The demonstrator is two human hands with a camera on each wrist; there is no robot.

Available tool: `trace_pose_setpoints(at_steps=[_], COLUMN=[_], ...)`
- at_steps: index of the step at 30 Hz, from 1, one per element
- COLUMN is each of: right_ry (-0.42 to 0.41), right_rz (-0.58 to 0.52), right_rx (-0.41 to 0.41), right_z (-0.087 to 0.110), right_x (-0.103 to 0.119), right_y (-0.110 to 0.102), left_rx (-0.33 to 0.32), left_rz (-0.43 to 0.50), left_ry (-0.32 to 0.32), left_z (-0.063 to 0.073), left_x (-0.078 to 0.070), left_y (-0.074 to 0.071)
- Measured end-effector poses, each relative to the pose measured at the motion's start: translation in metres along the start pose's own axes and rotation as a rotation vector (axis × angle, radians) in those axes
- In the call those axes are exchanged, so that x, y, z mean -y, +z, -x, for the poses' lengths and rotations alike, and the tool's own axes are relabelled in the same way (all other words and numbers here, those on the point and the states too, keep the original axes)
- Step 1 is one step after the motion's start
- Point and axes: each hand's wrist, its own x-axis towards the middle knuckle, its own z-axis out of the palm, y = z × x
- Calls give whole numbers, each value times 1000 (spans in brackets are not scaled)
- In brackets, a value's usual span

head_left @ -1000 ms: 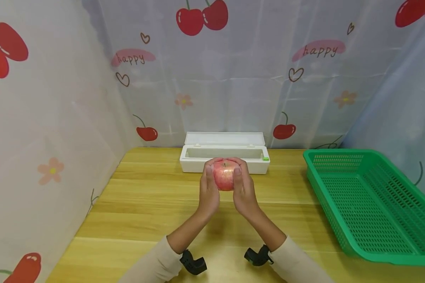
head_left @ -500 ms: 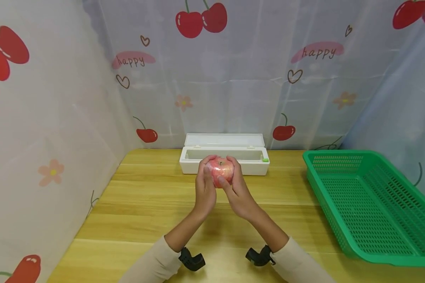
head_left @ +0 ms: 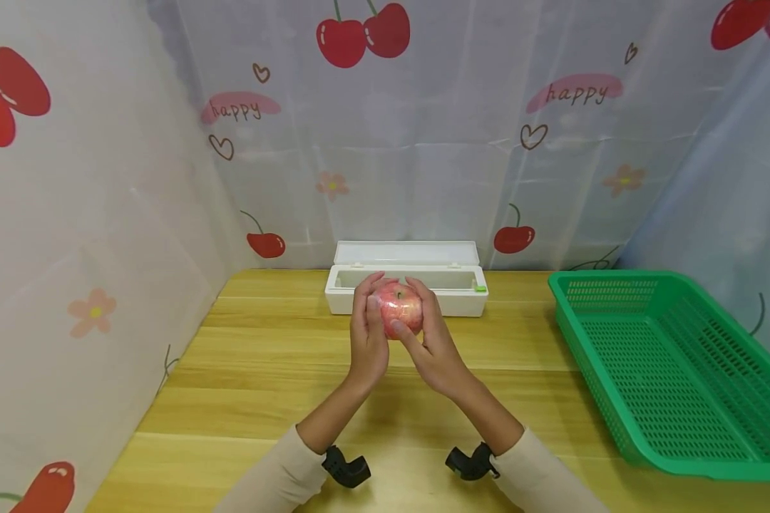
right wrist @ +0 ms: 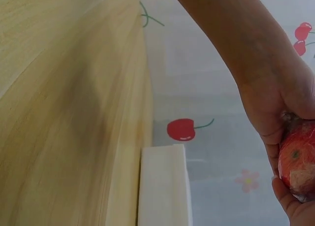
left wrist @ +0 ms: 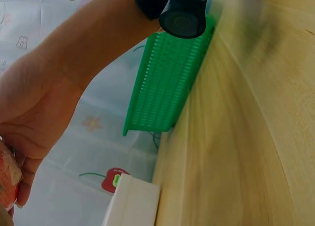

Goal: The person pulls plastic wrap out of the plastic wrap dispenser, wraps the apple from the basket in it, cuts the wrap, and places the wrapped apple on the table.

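Note:
A red apple (head_left: 403, 311) with a glossy skin of clear plastic film is held up over the table between both hands, its stem side facing the head camera. My left hand (head_left: 367, 340) cups its left side, fingers bent over the far edge. On the right, my right hand (head_left: 440, 353) grips it with the thumb laid across the front. Crinkled film shows on the apple's underside (right wrist: 301, 162) in the right wrist view. The left wrist view catches only a part of the apple (left wrist: 7, 179) at its edge.
Behind the hands stands a long white box (head_left: 465, 305) with its lid (head_left: 407, 252) raised and a green tab at its right end. A green plastic basket (head_left: 590, 370) is at the right of the wooden table (head_left: 257, 385). Cherry-print curtains (head_left: 423, 178) enclose the table.
The apple and both hands have shifted slightly left and away. My right thumb has moved from the apple's right side onto its front. The left fingertips now stand a little higher.

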Motion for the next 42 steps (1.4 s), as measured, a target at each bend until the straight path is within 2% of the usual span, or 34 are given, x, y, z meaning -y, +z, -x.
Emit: trace_pose_setpoints(at_steps=[3, 7, 11, 16, 21, 25, 28, 32, 34, 38, 42], right_ry=[-19, -26, -30, -37, -33, -3, 60, 136, 167, 208, 228], right_rz=[7, -9, -9, 32, 82, -6, -132, -286, -340, -332, -297], right_rx=[-14, -38, -57, -64, -50, 1, 54, 116, 138, 142, 114], right_z=[0, 0, 1, 3, 2, -3, -6, -10, -11, -10, -8], right_x=[0, 0, -1, -1, -1, -3, -2, -1, -1, -2, -5], right_y=[0, 1, 2, 4, 2, -7, -17, -29, -35, -44, -50], left_rx=[1, 16, 33, 34, 28, 32, 40, 56, 79, 173, 296], left_rz=[22, -28, -103, -122, -111, -86, -61, -19, 9, 42, 9], left_ry=[31, 71, 105, 116, 107, 101, 98, 84, 71, 21, -102], left_z=[0, 1, 0, 1, 0, -1, -1, -2, -3, -4, -4], left_x=[1, -1, -15, -35, -35, -31, -19, 0, 4, 7, 4], left_y=[0, 2, 5, 7, 7, 6, 4, 1, -1, -4, -14])
